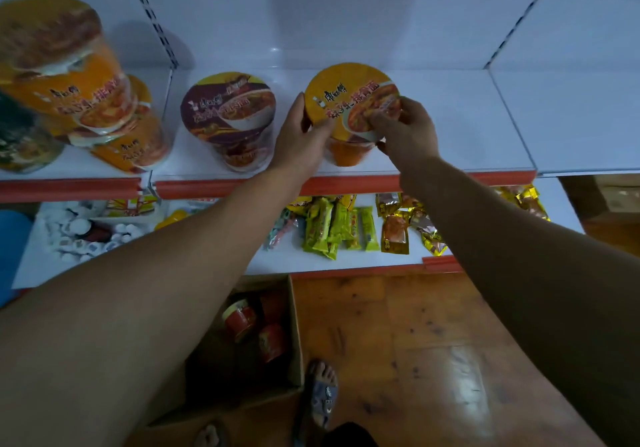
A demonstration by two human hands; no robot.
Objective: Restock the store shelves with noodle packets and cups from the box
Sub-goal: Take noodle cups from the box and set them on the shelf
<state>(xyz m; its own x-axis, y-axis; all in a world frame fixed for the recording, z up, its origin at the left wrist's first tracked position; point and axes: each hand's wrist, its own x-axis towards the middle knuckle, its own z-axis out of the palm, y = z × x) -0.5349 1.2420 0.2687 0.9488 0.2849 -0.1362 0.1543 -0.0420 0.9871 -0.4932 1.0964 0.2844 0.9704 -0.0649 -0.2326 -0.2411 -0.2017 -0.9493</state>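
Observation:
An orange noodle cup stands on the white upper shelf, its lid tipped toward me. My left hand grips its left side and my right hand holds the lid's right rim. A purple noodle cup stands just to the left on the same shelf. Further left, several orange cups are stacked. On the floor below, the open cardboard box holds a few red noodle cups.
The lower shelf carries yellow-green snack packets, gold and orange pouches and small white items. A green cup sits at the far left. My sandalled foot stands on the wooden floor beside the box.

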